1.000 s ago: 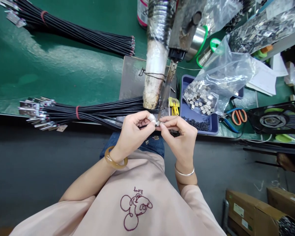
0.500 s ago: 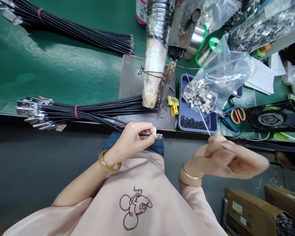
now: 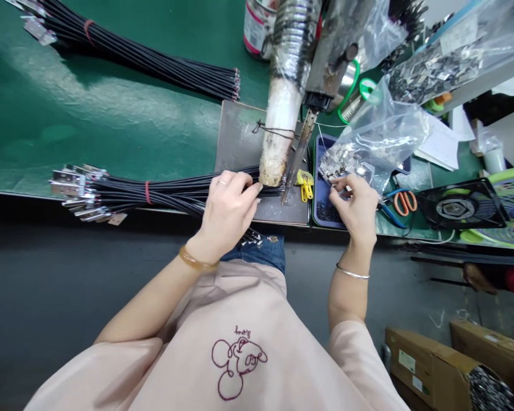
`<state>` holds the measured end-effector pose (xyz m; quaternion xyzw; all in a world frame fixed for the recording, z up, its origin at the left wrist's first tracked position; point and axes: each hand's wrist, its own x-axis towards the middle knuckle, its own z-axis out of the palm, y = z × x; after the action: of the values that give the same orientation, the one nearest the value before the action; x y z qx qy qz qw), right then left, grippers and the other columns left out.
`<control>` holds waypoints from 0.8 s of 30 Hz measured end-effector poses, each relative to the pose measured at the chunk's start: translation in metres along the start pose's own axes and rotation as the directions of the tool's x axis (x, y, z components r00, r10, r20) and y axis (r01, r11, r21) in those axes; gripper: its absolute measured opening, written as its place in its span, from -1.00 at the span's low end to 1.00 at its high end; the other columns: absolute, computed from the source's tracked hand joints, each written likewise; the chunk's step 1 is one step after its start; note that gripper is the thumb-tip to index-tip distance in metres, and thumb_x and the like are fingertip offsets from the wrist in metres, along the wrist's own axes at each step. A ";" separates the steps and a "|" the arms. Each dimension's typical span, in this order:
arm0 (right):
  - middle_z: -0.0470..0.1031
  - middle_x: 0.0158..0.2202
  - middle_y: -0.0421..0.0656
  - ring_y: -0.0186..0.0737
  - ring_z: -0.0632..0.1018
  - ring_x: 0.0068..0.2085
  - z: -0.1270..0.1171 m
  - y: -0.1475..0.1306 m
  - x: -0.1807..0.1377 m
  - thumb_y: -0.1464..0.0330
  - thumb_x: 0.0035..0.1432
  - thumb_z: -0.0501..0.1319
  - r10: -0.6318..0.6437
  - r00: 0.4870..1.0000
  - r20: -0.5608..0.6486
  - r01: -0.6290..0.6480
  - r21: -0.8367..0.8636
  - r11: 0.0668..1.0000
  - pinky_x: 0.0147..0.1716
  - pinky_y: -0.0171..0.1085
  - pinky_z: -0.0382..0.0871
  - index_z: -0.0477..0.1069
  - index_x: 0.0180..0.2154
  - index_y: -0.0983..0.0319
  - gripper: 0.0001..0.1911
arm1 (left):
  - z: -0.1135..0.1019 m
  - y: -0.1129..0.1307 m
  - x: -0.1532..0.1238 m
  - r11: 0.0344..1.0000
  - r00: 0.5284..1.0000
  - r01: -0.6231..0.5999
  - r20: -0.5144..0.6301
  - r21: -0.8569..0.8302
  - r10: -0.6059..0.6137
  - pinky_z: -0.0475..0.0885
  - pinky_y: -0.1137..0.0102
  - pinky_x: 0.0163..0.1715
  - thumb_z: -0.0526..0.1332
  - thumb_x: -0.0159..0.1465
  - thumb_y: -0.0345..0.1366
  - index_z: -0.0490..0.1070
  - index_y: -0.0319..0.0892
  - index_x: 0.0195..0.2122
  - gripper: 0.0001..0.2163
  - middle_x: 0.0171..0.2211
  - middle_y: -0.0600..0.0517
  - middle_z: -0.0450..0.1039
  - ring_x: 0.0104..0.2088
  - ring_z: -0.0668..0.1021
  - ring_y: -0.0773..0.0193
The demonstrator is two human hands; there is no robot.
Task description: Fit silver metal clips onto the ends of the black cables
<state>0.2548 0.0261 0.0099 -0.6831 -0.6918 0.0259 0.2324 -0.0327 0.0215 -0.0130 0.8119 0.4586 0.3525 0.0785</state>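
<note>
My left hand (image 3: 230,210) reaches over the front bundle of black cables (image 3: 175,188), with bent fingers and thumb together at a black cable near the bundle's right end. Metal connectors show at the bundle's left end. Below this hand, several cable ends with small metal connectors (image 3: 259,240) lie over my lap. My right hand (image 3: 356,204) is in the blue tray (image 3: 318,149), fingertips pinched beside the small metal shells (image 3: 334,162). What they hold is hidden. Small black pieces (image 3: 326,212) lie in the tray's front part.
A soldering iron (image 3: 300,151) and a wrapped hose (image 3: 278,117) hang over the grey plate (image 3: 235,134). Yellow clip (image 3: 305,185), orange-handled pliers (image 3: 405,202), fan (image 3: 458,208) and solder spools (image 3: 360,103) stand nearby. Another cable bundle (image 3: 145,57) lies behind.
My left hand has let go of the cable with the metal connector and moved up to the bundle. My right hand has moved left and forward into the tray.
</note>
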 end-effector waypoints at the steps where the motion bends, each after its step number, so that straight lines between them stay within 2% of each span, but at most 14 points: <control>1: 0.64 -0.19 -0.13 -0.15 0.56 -0.19 0.000 0.001 0.003 0.47 0.10 0.19 -0.007 0.999 0.035 0.008 -0.030 1.000 -0.20 -0.20 0.42 0.28 -0.44 0.14 -0.86 | 0.002 -0.001 0.002 0.997 0.999 -0.035 0.029 0.074 0.033 0.36 0.11 -0.18 0.17 0.36 -0.42 0.58 -0.20 -0.20 -0.83 -0.22 -0.16 0.54 -0.20 0.49 0.00; 4: 0.58 -0.27 -0.12 -0.15 0.50 -0.27 -0.003 0.002 0.004 0.50 0.09 0.17 0.012 0.997 0.079 0.001 -0.172 0.985 -0.25 -0.20 0.32 0.25 -0.45 0.15 -0.84 | 0.007 -0.003 0.002 0.984 0.994 -0.106 0.042 0.145 0.101 0.31 0.17 -0.26 0.12 0.39 -0.44 0.57 -0.21 -0.31 -0.78 -0.29 -0.15 0.51 -0.28 0.42 0.05; 6: 0.50 -0.34 -0.13 -0.17 0.44 -0.34 -0.006 0.005 0.002 0.51 0.09 0.17 0.038 0.997 0.072 -0.019 -0.241 0.970 -0.31 -0.20 0.25 0.23 -0.45 0.15 -0.82 | 0.006 -0.004 -0.002 0.987 0.992 -0.129 0.008 0.094 0.129 0.31 0.20 -0.28 0.13 0.39 -0.44 0.56 -0.19 -0.33 -0.77 -0.31 -0.12 0.51 -0.30 0.41 0.08; 9: 0.41 -0.40 -0.18 -0.20 0.40 -0.38 -0.010 0.012 -0.003 0.50 0.07 0.20 0.071 0.997 0.042 -0.059 -0.237 0.970 -0.33 -0.19 0.22 0.20 -0.47 0.15 -0.79 | 0.000 -0.003 -0.008 0.988 0.988 -0.146 -0.060 -0.058 0.142 0.36 0.22 -0.27 0.15 0.40 -0.44 0.56 -0.20 -0.31 -0.79 -0.32 -0.09 0.55 -0.30 0.45 0.13; 12: 0.36 -0.46 -0.24 -0.24 0.40 -0.41 -0.011 0.010 -0.009 0.51 0.06 0.24 0.085 0.996 -0.034 -0.089 -0.139 0.986 -0.32 -0.19 0.27 0.23 -0.50 0.15 -0.77 | -0.009 0.001 -0.013 0.964 0.987 -0.151 -0.089 -0.218 0.135 0.42 0.25 -0.20 0.14 0.40 -0.46 0.55 -0.21 -0.28 -0.81 -0.33 -0.07 0.58 -0.28 0.51 0.18; 15: 0.41 -0.43 -0.26 -0.31 0.41 -0.45 -0.012 -0.009 -0.022 0.46 0.10 0.27 0.129 0.977 -0.169 -0.110 0.118 0.987 -0.39 -0.24 0.34 0.28 -0.48 0.16 -0.80 | -0.016 0.008 -0.013 0.933 0.981 -0.191 -0.049 -0.306 0.185 0.43 0.33 -0.28 0.18 0.39 -0.42 0.57 -0.18 -0.24 -0.84 -0.38 -0.02 0.56 -0.37 0.49 0.24; 16: 0.45 -0.39 -0.24 -0.34 0.43 -0.47 -0.012 -0.020 -0.028 0.43 0.11 0.29 0.160 0.968 -0.193 -0.109 0.252 0.962 -0.45 -0.27 0.35 0.29 -0.46 0.16 -0.81 | -0.017 0.010 -0.013 0.923 0.976 -0.216 -0.033 -0.318 0.216 0.41 0.35 -0.32 0.19 0.39 -0.40 0.57 -0.18 -0.23 -0.85 -0.40 -0.01 0.55 -0.40 0.47 0.26; 18: 0.49 -0.33 -0.25 -0.41 0.43 -0.54 -0.010 -0.044 -0.040 0.39 0.13 0.32 0.188 0.971 -0.146 -0.099 0.474 0.875 -0.57 -0.32 0.36 0.30 -0.43 0.16 -0.80 | -0.016 0.015 -0.012 0.914 0.966 -0.249 -0.014 -0.321 0.258 0.40 0.38 -0.37 0.19 0.37 -0.41 0.56 -0.18 -0.26 -0.86 -0.44 0.02 0.53 -0.44 0.47 0.29; 19: 0.49 -0.31 -0.26 -0.41 0.47 -0.54 -0.008 -0.057 -0.046 0.38 0.14 0.32 0.180 0.977 -0.118 -0.089 0.540 0.837 -0.57 -0.33 0.41 0.31 -0.42 0.16 -0.81 | -0.014 0.017 -0.011 0.916 0.966 -0.248 -0.008 -0.316 0.259 0.39 0.39 -0.38 0.17 0.37 -0.42 0.54 -0.19 -0.29 -0.85 -0.45 0.02 0.53 -0.45 0.48 0.30; 21: 0.52 -0.28 -0.23 -0.31 0.62 -0.39 -0.001 -0.078 -0.056 0.39 0.20 0.31 0.153 0.974 -0.169 -0.029 0.574 0.819 -0.41 -0.28 0.57 0.35 -0.40 0.15 -0.83 | -0.010 0.021 -0.010 0.926 0.976 -0.204 0.004 -0.317 0.216 0.37 0.43 -0.42 0.14 0.34 -0.47 0.51 -0.19 -0.32 -0.83 -0.47 0.04 0.51 -0.48 0.48 0.33; 24: 0.57 -0.25 -0.16 -0.20 0.66 -0.22 0.013 -0.096 -0.066 0.37 0.24 0.31 0.088 0.965 -0.245 0.053 0.514 0.856 -0.25 -0.18 0.65 0.47 -0.33 0.13 -0.94 | -0.004 0.024 -0.008 0.921 0.996 -0.066 0.024 -0.383 0.081 0.29 0.48 -0.51 0.14 0.29 -0.49 0.47 -0.19 -0.36 -0.85 -0.53 0.11 0.45 -0.58 0.37 0.41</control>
<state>0.1582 -0.0397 0.0133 -0.5996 -0.6166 0.1227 0.4952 -0.0218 0.0006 -0.0038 0.8045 0.3488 0.4216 0.2309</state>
